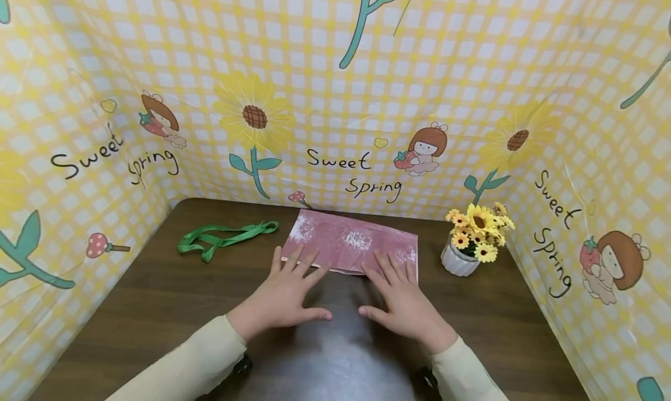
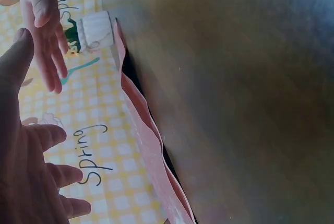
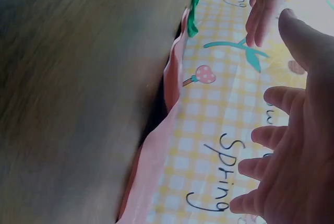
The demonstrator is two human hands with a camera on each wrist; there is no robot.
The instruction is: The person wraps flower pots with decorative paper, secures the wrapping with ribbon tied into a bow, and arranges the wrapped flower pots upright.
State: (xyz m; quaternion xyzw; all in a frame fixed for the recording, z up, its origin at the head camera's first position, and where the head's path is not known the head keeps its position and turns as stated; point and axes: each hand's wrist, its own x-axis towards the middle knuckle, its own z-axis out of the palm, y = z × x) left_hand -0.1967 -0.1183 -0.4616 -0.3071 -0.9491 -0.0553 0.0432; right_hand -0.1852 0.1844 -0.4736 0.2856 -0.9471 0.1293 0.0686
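Note:
A pink paper piece (image 1: 335, 243) with white speckled patches lies on the dark table, its near edge wavy. Two layers show along that edge in the wrist views, gapping apart in places. My left hand (image 1: 285, 299) is held palm down above its near left part, fingers spread and straight. On the other side my right hand (image 1: 403, 305) hovers the same way over the near right part. Both wrist views show the left hand (image 2: 26, 151) and right hand (image 3: 287, 151) raised above the paper, holding nothing. In the head view the fingertips overlap the paper.
A green ribbon (image 1: 241, 235) lies loosely looped at the table's back left. At the back right stands a white pot (image 1: 461, 262) of yellow artificial flowers (image 1: 479, 219). Yellow checked cloth (image 1: 325, 109) walls in the back and both sides of the wooden table (image 1: 141, 308).

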